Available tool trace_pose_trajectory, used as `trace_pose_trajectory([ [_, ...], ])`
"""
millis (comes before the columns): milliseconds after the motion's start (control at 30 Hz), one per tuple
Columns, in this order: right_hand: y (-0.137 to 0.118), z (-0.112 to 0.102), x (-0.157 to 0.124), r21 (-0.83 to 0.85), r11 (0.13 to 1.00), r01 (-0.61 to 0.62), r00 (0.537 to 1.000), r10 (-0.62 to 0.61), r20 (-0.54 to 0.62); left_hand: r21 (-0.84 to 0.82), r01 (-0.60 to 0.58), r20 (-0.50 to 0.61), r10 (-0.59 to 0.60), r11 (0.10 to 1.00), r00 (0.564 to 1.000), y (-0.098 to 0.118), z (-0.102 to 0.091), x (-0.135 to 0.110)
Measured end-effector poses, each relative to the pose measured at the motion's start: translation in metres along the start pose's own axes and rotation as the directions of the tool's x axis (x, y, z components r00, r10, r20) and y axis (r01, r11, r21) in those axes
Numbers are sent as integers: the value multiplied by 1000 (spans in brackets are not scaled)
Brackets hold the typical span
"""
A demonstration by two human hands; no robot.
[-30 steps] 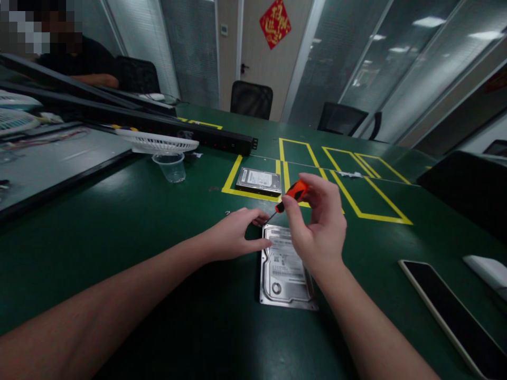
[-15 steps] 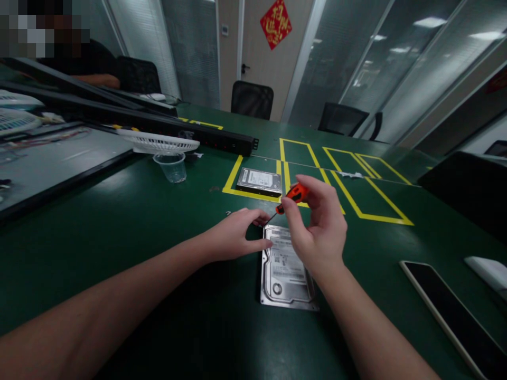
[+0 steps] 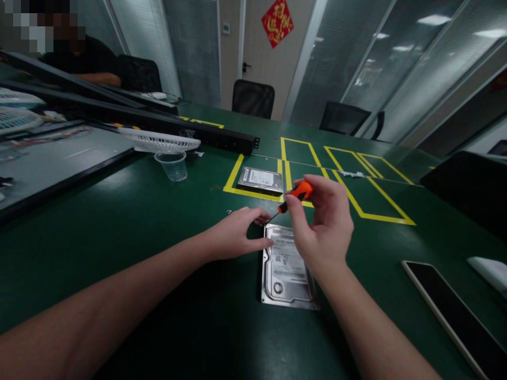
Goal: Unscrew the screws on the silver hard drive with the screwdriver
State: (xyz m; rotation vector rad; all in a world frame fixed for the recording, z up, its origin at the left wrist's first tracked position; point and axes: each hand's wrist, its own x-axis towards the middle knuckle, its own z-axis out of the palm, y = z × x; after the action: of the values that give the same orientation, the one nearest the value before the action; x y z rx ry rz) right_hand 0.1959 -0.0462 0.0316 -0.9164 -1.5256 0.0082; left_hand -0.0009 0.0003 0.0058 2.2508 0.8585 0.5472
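A silver hard drive [image 3: 285, 269] lies flat on the green table in front of me, its label facing up. My left hand [image 3: 241, 235] grips its far left corner, with the thumb on the top face and the curled fingers around the edge. In my right hand [image 3: 325, 227] is a screwdriver [image 3: 300, 192] with an orange and black handle, held slanted between thumb and fingers. Its thin shaft reaches down to the drive's far left corner; the fingertips partly hide the contact there. Left of my left fingers lies a tiny metal piece [image 3: 228, 212], too small to name.
A second hard drive [image 3: 260, 180] sits inside a yellow tape outline beyond my hands. Leftward stand a clear plastic cup [image 3: 173, 166], a white fan grille [image 3: 160, 140] and a long black power strip [image 3: 222, 138]. At right lies a phone [image 3: 447, 306]. A person sits far left.
My right hand has shifted slightly right, and the screwdriver handle has moved with it. My left hand and the hard drive stay in place.
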Motion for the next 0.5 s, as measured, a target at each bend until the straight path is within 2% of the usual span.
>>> trace_pose_trajectory([
  [167,0,-2,1,-42,999,24,998,-21,53,4,-3,-7,3,1000,1000,-2,0,0],
  [333,-3,-1,-1,50,998,-36,992,29,124,3,-6,-7,6,1000,1000,-2,0,0],
  [500,2,-1,0,-50,999,12,1000,-11,17,-8,1,-7,-1,1000,1000,-1,0,0],
])
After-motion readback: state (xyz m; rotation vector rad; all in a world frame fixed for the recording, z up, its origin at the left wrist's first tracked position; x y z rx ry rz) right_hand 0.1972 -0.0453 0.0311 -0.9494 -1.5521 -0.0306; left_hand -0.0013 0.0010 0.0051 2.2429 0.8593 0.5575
